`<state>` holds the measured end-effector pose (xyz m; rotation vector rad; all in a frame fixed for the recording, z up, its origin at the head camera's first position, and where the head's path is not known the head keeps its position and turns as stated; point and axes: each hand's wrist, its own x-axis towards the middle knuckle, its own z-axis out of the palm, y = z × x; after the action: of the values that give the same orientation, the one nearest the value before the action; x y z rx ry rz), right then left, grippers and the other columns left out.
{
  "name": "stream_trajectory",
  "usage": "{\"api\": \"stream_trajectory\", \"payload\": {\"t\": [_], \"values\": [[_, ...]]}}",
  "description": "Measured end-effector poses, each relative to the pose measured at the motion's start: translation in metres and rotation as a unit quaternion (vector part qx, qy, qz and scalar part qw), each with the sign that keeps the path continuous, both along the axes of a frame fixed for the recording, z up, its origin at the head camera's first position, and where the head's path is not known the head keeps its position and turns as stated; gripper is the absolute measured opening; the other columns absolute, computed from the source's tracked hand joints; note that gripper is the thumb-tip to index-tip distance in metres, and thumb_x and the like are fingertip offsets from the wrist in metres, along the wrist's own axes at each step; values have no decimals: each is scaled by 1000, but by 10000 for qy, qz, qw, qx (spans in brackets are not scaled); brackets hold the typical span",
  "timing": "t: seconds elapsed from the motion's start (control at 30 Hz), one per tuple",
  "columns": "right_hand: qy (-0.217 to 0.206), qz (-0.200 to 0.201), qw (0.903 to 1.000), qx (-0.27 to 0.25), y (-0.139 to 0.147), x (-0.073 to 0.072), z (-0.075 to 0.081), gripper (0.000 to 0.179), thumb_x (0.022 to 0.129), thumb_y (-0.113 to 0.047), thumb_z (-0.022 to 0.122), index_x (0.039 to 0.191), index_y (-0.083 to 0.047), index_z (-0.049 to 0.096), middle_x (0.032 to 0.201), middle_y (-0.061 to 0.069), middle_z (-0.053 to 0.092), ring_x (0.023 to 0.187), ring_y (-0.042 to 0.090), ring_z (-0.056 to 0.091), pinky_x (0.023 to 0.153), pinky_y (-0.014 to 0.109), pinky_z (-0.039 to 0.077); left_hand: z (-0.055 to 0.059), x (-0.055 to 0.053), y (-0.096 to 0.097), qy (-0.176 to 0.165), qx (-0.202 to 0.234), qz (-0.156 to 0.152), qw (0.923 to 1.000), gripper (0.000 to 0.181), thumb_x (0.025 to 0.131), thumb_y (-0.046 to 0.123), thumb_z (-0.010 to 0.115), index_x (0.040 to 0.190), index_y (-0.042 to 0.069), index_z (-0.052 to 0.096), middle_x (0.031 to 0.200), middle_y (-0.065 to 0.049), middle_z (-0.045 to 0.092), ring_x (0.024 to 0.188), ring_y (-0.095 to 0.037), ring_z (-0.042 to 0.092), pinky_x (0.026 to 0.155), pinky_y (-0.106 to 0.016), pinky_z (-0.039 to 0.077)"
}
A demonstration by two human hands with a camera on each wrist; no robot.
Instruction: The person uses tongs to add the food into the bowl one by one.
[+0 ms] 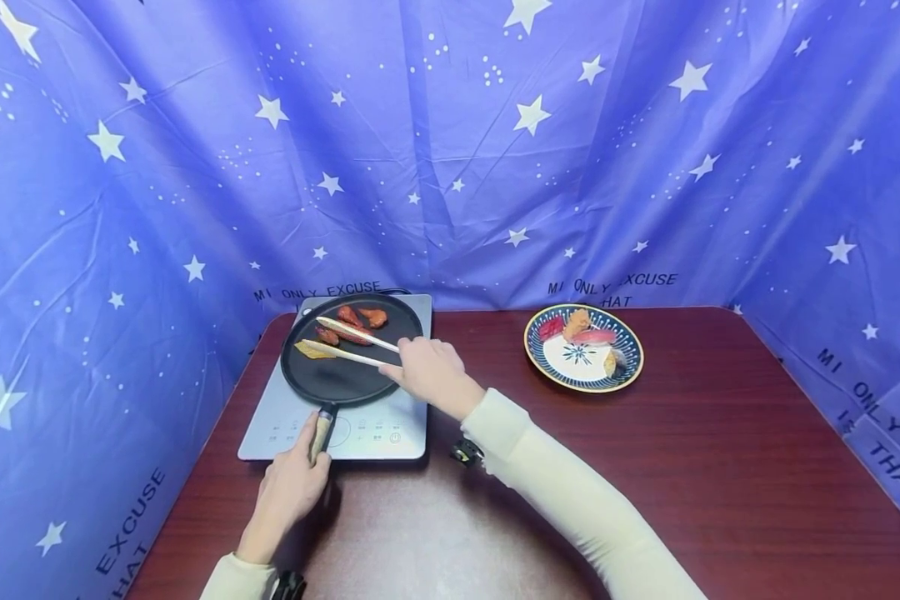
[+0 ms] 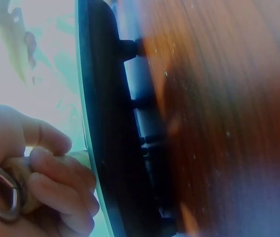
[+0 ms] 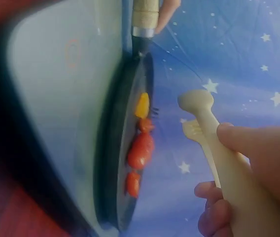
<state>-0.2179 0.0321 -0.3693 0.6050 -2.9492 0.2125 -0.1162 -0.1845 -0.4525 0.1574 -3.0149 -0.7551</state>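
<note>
My left hand [image 1: 291,485] grips the wooden handle [image 1: 319,437] of a flat black frying pan [image 1: 356,385]. Fingers wrap the handle in the left wrist view as well. Pale tongs [image 1: 366,338] are in my right hand [image 1: 433,372], their two arms spread over the pan. Between the tong tips in the right wrist view there is no food. Several reddish-brown chicken pieces [image 1: 350,316] lie toward the pan's far side, and a yellow piece [image 1: 312,350] lies at its left edge. One tong tip overlaps the yellow piece in the head view.
Beneath the pan is a silver induction cooker [image 1: 270,433] on a dark red wooden table [image 1: 705,467]. To the right stands a blue-patterned plate [image 1: 570,379] with several food pieces. A blue star-printed curtain [image 1: 480,208] hangs behind and on both sides.
</note>
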Motion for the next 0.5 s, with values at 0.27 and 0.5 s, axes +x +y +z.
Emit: {"api": "stream_trajectory", "payload": {"t": [0.27,0.5], "values": [[365,-339,9976,-478,49,3,-4,45,89,-54,53,83,-10,58,63,3,51,53,24,52,47,39,41,0,0,0,-47,15,-32,10000,66,86,22,48,149,15,30,102,-30,62,69,-35,59,55,-47,42],[578,-589,9939,-736,93,10,-11,40,91,-45,56,76,-8,54,59,5,49,50,28,52,47,42,41,1,0,-2,-10,-3,-56,10000,67,85,22,48,149,15,30,103,-30,61,70,-37,60,57,-49,43]]}}
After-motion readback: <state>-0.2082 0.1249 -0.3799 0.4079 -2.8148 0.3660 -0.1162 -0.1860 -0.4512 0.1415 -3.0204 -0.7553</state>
